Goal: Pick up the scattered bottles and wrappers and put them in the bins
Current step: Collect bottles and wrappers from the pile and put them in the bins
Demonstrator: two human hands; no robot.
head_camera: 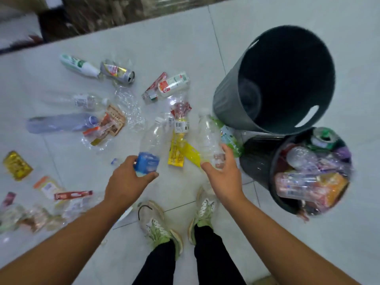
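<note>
I am gripping a blue-labelled bottle (150,144) in my left hand (128,181), a clear bottle (208,136) in my right hand (225,178); full bin (255,165) standing just right.

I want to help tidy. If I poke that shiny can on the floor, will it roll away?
Probably a little: the can lies on its side on smooth tiles. It looks dented, so it would likely wobble and stop soon. Its open top suggests it is empty and light.
</note>
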